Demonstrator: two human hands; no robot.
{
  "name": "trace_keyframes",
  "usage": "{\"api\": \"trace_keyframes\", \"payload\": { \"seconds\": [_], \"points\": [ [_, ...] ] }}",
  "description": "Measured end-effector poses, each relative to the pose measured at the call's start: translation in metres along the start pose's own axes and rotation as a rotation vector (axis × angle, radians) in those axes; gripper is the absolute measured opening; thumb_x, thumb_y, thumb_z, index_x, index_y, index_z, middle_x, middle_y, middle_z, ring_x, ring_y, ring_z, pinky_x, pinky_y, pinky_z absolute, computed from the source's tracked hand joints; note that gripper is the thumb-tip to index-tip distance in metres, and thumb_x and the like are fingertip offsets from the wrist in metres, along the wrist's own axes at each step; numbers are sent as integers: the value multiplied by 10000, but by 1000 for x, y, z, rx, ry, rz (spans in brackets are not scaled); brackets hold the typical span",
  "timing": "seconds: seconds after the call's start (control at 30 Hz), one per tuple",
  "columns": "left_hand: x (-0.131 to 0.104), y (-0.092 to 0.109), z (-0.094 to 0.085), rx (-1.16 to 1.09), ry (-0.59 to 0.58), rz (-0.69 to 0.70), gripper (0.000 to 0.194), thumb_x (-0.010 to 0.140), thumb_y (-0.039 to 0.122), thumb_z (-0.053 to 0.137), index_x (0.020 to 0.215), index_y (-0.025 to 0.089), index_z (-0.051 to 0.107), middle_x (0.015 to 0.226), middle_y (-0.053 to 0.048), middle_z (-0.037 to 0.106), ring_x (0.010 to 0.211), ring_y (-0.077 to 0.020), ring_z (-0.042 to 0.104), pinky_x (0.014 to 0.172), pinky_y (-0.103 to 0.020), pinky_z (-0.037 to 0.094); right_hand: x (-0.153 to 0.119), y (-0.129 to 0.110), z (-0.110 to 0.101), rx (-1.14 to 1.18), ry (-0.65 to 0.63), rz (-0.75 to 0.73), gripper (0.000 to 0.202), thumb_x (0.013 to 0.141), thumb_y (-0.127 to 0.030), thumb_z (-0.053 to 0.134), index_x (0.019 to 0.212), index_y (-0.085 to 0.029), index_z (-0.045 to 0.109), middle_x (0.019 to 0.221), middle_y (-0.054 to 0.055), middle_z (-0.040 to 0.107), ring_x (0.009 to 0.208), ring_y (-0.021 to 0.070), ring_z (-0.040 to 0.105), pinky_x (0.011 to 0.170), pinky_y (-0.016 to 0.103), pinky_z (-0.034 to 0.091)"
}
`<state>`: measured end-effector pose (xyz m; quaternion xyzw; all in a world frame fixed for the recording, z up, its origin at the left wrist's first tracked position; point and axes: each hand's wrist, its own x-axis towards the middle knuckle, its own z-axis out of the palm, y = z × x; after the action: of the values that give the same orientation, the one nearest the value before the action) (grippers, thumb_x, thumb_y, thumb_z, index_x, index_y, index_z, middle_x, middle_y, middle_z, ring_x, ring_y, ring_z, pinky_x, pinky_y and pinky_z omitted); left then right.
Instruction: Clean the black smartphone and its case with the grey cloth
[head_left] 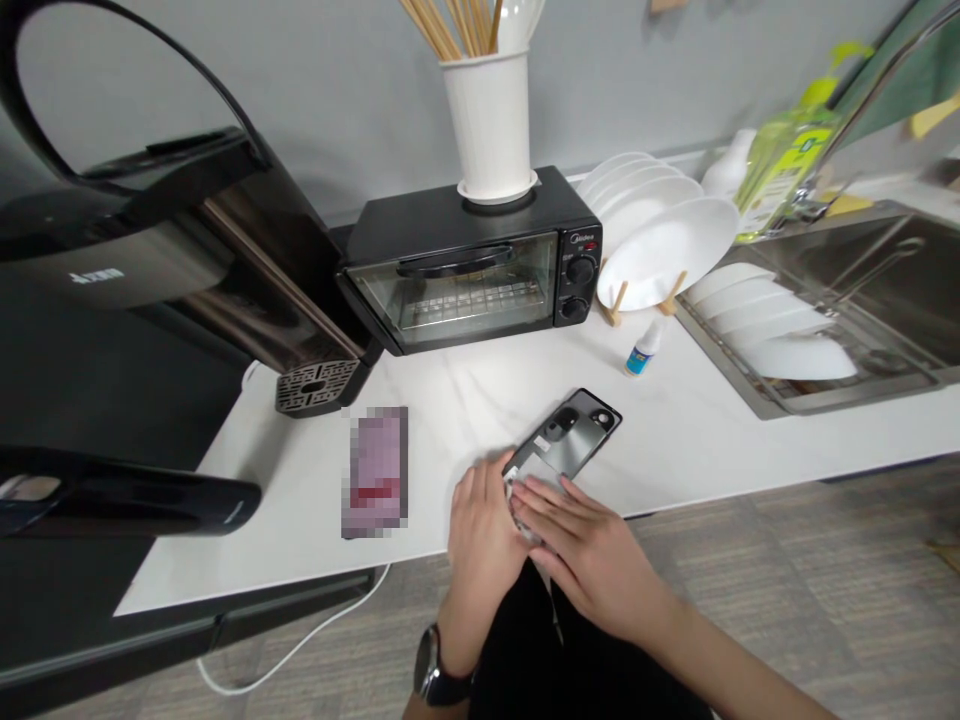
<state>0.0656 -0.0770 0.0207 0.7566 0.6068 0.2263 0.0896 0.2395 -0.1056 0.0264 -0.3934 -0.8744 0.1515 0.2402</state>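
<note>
Here, both hands are pressing down on the near end of a phone back cover [564,438], which is lying flat on the white counter [697,440] close to its front edge. The left hand [480,525] is lying palm-down with its fingers [491,478] stretched out and close together over the cover's near left corner; the right hand [592,545] is overlapping it, its fingers [544,500] flat and slightly spread across the same end. Neither hand is gripping anything; both are resting flat on the cover. Beyond the fingertips, the far end of the cover is sticking out free, showing the camera cut-outs and a grey inner face.

The cover is looking thin, light and stiff, likely to flex or crack if bent, and its smooth surface is probably sliding easily on the counter. The long side edges seem the safest place to pinch it, away from the cut-outs.

Left of the left hand's fingers, well apart, a blurred pink slab [375,470] is lying flat. Beyond the right hand's fingers, a small white bottle [643,350] is standing in front of a toaster oven [469,265] and racked plates [660,235].
</note>
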Motion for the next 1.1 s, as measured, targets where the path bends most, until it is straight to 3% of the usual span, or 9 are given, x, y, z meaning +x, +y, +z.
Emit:
{"api": "trace_keyframes", "payload": {
  "seconds": [0.17, 0.27, 0.37, 0.47, 0.57, 0.67, 0.87, 1.0, 1.1],
  "points": [
    [1, 4, -3, -2, -11, -2, 678, 821, 427, 819, 1370, 190, 499, 1198, -116, 656, 1133, -347, 612, 987, -517, 504, -3, 52, -12, -185, 165, 210, 570, 1082, -320, 471, 1625, -206, 337, 1607, 106, 458, 1505, 301, 417, 1205, 566, 423],
    [2, 4, -3, 4, -16, 14, 690, 833, 460, 807, 1381, 185, 489, 1201, -119, 652, 1144, -347, 608, 999, -523, 498, 13, 67, -12, -240, 201, 264, 605, 1090, -375, 445, 1635, -159, 300, 1640, 135, 394, 1540, 328, 346, 1220, 599, 380],
    [1, 3, -1, -6, -8, 16, 635, 847, 402, 787, 1365, 184, 491, 1208, -119, 654, 1146, -343, 614, 1004, -521, 499, 33, 51, -3, -197, 168, 211, 543, 1096, -355, 418, 1588, -127, 399, 1613, 144, 439, 1530, 310, 371, 1239, 586, 357],
    [-2, -1, 4, 11, 24, 16, 470, 908, 205, 648, 1353, 192, 496, 1222, -121, 664, 1141, -321, 632, 1005, -504, 506, 41, 16, 9, -107, 110, 134, 528, 1080, -315, 441, 1562, -99, 433, 1592, 159, 465, 1515, 286, 404, 1249, 550, 360],
    [-6, -4, 9, 47, 76, -7, 501, 949, 128, 526, 1435, 190, 423, 1267, -136, 665, 1131, -302, 653, 981, -482, 521, 28, -14, 14, -43, 54, 97, 595, 1045, -265, 488, 1599, -91, 355, 1630, 147, 405, 1531, 274, 376, 1255, 536, 362],
    [-6, -3, 7, 49, 70, -6, 548, 948, 119, 518, 1475, 181, 381, 1266, -134, 669, 1139, -302, 651, 964, -475, 523, 9, -20, 11, -16, -16, 69, 599, 1039, -236, 490, 1611, -139, 339, 1647, 93, 390, 1535, 250, 369, 1253, 524, 375],
    [0, 4, -2, -5, 22, 0, 550, 837, 258, 753, 1329, 192, 516, 1173, -108, 677, 1096, -331, 639, 962, -494, 515, -2, 24, -3, -145, 96, 177, 494, 1089, -294, 436, 1572, -189, 426, 1605, 77, 463, 1498, 268, 432, 1220, 541, 412],
    [1, 4, -3, -15, 28, 14, 699, 790, 409, 844, 1359, 202, 494, 1196, -104, 666, 1128, -339, 625, 995, -507, 499, 13, 57, -5, -273, 239, 295, 557, 1095, -381, 436, 1588, -125, 394, 1608, 145, 446, 1497, 333, 425, 1200, 583, 411],
    [1, 4, -2, -14, 27, 22, 706, 786, 426, 849, 1353, 203, 492, 1188, -99, 667, 1118, -335, 626, 985, -508, 504, 31, 62, -2, -284, 263, 293, 549, 1098, -388, 424, 1548, -75, 449, 1588, 177, 470, 1494, 342, 428, 1212, 578, 393]
  ]
}}
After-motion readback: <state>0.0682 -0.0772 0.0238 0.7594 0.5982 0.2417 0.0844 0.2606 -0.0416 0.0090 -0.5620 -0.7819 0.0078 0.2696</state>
